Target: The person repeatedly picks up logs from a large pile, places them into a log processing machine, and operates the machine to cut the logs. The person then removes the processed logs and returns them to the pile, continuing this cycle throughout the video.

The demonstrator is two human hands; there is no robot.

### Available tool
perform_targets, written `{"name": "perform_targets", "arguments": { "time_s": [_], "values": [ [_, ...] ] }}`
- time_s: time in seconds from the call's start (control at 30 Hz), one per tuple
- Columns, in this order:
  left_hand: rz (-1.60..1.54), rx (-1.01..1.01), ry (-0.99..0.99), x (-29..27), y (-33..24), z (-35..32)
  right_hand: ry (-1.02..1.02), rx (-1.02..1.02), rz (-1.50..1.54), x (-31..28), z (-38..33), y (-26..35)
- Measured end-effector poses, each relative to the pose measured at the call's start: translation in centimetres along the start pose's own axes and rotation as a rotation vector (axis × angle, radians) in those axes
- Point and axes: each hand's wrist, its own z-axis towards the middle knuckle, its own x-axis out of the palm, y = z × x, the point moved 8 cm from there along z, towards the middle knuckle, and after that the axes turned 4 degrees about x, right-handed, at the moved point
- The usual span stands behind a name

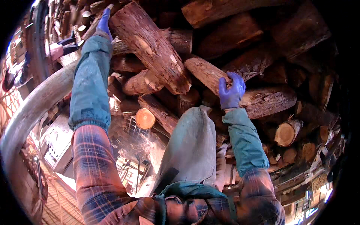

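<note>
Both my hands wear purple-blue gloves. My left hand [104, 23] reaches far forward at the upper left, its fingers stretched out beside the upper end of a thick reddish-brown log [150, 47]. That log lies slantwise over other logs; whether the hand touches it I cannot tell. To the right, my right hand [231, 92] has its thumb and fingers apart, with nothing seen between them. It is at the near end of a thinner log [205, 72], next to another bark-covered log [268, 101]. Any contact there is unclear.
My bent leg in grey trousers [187, 146] rests among the logs. A cut log end [145, 118] shows left of it, another log [288, 133] at right. A curved pale beam [41, 99] crosses the left side. Beyond it is a person's pink clothing [56, 51].
</note>
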Motion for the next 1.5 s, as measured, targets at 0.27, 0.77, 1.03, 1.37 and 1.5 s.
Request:
{"name": "perform_targets", "arguments": {
  "time_s": [0.27, 0.77, 1.03, 1.37, 1.5],
  "values": [
    [-0.056, 0.222, 0.148, -7.8, 2.6, 0.4, 0.121, 0.028, -0.036, 1.4, 0.3, 1.2],
    [0.086, 0.238, 0.093, -5.7, 22.6, -23.0, 0.28, 0.332, 0.516, 4.0, 0.4, 5.3],
    [0.286, 0.39, 0.452, 5.7, 4.2, -3.2, 0.326, -0.037, 0.189, 5.5, 0.1, 7.4],
    [0.038, 0.336, 0.669, 5.6, 3.9, -7.4, 0.923, 1.605, 1.218, 15.2, -7.9, 3.5],
    [0.01, 0.293, 0.594, 3.0, 1.4, -21.0, 0.727, 2.008, 1.214, 15.4, -11.4, 5.4]
  ]
}}
